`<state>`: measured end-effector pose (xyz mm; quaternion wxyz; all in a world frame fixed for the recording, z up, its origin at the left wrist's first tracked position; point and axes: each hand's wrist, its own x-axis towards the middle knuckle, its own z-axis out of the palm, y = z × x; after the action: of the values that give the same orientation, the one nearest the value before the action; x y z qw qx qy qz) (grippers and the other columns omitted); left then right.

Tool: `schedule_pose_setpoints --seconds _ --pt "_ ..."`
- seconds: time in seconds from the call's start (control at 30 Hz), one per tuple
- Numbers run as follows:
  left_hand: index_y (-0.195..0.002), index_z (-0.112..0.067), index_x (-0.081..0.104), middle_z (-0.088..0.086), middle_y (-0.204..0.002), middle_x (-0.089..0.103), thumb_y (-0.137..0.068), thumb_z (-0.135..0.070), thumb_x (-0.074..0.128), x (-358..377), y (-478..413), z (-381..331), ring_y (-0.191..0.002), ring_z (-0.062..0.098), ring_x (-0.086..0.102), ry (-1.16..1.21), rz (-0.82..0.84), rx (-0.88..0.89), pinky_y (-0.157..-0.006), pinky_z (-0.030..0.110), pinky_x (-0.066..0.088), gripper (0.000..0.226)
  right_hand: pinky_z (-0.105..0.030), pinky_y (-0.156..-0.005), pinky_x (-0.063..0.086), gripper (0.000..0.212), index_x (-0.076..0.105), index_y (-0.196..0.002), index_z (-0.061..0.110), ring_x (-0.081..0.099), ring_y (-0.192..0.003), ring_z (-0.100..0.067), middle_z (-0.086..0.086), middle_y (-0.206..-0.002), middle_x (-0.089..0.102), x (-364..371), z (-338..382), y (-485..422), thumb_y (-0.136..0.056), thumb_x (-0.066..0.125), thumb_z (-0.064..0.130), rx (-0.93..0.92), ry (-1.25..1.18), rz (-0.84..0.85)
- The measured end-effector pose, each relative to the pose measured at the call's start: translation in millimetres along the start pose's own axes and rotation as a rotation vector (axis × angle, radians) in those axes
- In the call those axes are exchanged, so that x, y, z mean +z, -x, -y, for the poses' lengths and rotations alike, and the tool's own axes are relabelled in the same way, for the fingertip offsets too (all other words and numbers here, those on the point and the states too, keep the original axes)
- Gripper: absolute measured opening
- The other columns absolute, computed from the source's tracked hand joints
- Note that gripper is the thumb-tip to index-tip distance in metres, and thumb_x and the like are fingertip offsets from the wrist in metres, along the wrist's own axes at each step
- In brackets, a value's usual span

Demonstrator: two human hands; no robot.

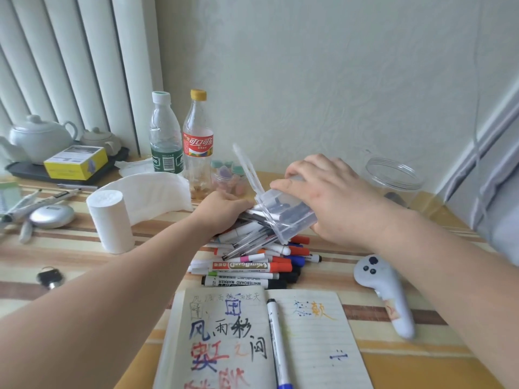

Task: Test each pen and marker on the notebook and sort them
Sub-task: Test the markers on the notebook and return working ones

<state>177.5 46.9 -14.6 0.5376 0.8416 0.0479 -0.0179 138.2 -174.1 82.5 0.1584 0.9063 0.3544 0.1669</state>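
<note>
Over marker pile: clear rect. plastic box, right hand.

I seem to be working in someone's home, at a table with a striped cloth against a textured wall beside vertical blinds, with a pale teapot on a black tray, a water bottle, a cola bottle and a tissue roll lying about.

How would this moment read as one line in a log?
right hand: grips tilted box | left hand: at box mouth among pens | pile: beyond notebook | marker: on notebook
</note>
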Motion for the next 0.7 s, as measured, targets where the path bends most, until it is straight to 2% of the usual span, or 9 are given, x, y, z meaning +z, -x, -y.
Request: schedule_pose_setpoints --seconds 0.07,0.17,0.23,0.3,0.33,0.4,0.5,0.53,0.7 --pt "-0.069 -0.012 0.054 0.008 -0.064 0.045 -0.088 -0.035 0.069 1 0 1 -0.059 0.019 0.041 0.014 -0.006 -0.015 -0.065 0.030 0.036 0.033 -0.042 -0.112 0.027 0.079 0.036 -0.150 0.036 0.032 -0.135 -0.024 0.002 -0.143 0.040 -5 -1 2 -0.080 0.063 0.011 -0.002 0.027 0.019" --pt "-0.060 -0.014 0.053 -0.001 -0.051 0.045 -0.088 -0.036 0.072 2 2 2 -0.052 0.016 0.041 -0.010 -0.011 -0.040 -0.062 0.028 0.037 0.040 -0.042 -0.115 0.023 0.078 0.034 -0.150 0.037 0.029 -0.138 -0.024 0.002 -0.145 0.037 -14 -2 6 -0.081 0.059 0.010 0.005 0.079 0.062" --pt "-0.058 -0.012 0.061 -0.005 -0.049 0.049 -0.089 -0.035 0.072 5 3 2 -0.051 0.015 0.044 -0.022 -0.009 -0.036 -0.060 0.027 0.038 0.040 -0.040 -0.116 0.021 0.077 0.031 -0.150 0.038 0.026 -0.139 -0.022 0.004 -0.147 0.033 -21 -5 10 -0.083 0.059 0.014 0.020 0.125 0.113" --pt "-0.073 -0.006 0.076 -0.003 -0.056 0.059 -0.089 -0.036 0.072 7 5 3 -0.055 0.014 0.050 -0.010 -0.001 -0.023 -0.064 0.026 0.042 0.034 -0.039 -0.115 0.022 0.078 0.029 -0.149 0.039 0.025 -0.139 -0.021 0.006 -0.147 0.032 -26 -10 15 -0.082 0.064 0.020 0.043 0.140 0.150" --pt "-0.082 -0.005 0.079 0.001 -0.062 0.061 -0.088 -0.037 0.072 7 5 3 -0.058 0.015 0.051 -0.005 0.000 -0.016 -0.065 0.027 0.043 0.034 -0.039 -0.115 0.022 0.080 0.028 -0.149 0.039 0.024 -0.138 -0.020 0.007 -0.147 0.032 -29 -12 17 -0.080 0.067 0.023 0.060 0.143 0.164" --pt "-0.085 -0.001 0.077 0.003 -0.062 0.057 -0.088 -0.039 0.072 7 5 5 -0.060 0.016 0.049 -0.009 -0.013 -0.010 -0.065 0.028 0.042 0.038 -0.038 -0.114 0.024 0.082 0.028 -0.148 0.040 0.025 -0.137 -0.019 0.008 -0.146 0.033 -32 -19 19 -0.079 0.070 0.026 0.099 0.151 0.182" --pt "-0.068 -0.008 0.075 -0.005 -0.050 0.048 -0.087 -0.038 0.074 6 5 5 -0.055 0.014 0.045 -0.014 -0.033 -0.009 -0.062 0.026 0.038 0.036 -0.039 -0.108 0.028 0.087 0.035 -0.144 0.041 0.032 -0.134 -0.020 0.008 -0.141 0.041 -44 -27 22 -0.071 0.077 0.059 0.196 0.140 0.180" --pt "-0.063 -0.013 0.073 -0.007 -0.047 0.047 -0.088 -0.037 0.074 6 5 5 -0.054 0.014 0.044 -0.021 -0.029 -0.007 -0.061 0.026 0.037 0.035 -0.039 -0.107 0.030 0.090 0.037 -0.142 0.040 0.035 -0.132 -0.021 0.007 -0.139 0.044 -49 -31 22 -0.066 0.077 0.064 0.245 0.119 0.171" --pt "-0.072 -0.018 0.078 -0.006 -0.057 0.060 -0.088 -0.037 0.075 8 5 5 -0.061 0.013 0.054 0.005 -0.024 0.026 -0.063 0.027 0.046 0.025 -0.041 -0.100 0.039 0.082 0.042 -0.136 0.041 0.046 -0.121 -0.025 0.006 -0.127 0.056 -57 -43 11 -0.063 0.078 0.029 0.409 0.027 0.121"
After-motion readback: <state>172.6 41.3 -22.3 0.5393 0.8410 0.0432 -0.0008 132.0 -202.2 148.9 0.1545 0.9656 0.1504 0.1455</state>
